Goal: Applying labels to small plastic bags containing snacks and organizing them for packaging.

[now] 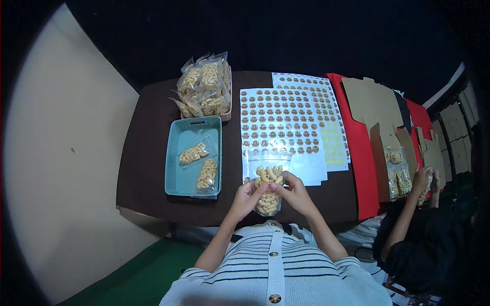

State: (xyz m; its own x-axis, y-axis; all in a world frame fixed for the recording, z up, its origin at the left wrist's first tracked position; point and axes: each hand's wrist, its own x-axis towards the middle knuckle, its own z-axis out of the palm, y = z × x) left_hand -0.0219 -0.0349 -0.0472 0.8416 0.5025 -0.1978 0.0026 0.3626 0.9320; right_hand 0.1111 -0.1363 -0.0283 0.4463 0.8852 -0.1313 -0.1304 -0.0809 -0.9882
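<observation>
Both of my hands grip a clear plastic pouch of macaroni-shaped snacks (268, 206) at the table's front edge. My left hand (245, 197) holds its left side, and my right hand (298, 194) holds its right side. The two thumbs rest at a round sticker (269, 190) on the pouch's front, partly covering it. Above my hands, the pouch's upper part is unfilled and lies over the sheets behind. A sheet of round stickers (279, 122) spreads just beyond, with bare backing near its lower edge.
A turquoise plastic basket (174, 153) on the left holds two snack pouches (206, 174). Behind it, a pink basket (226, 116) is heaped with filled pouches (204, 84). More sticker sheets (335, 149) lie right. Beyond, a co-worker's hands (423, 181) hold a pouch beside an open cardboard box (377, 153).
</observation>
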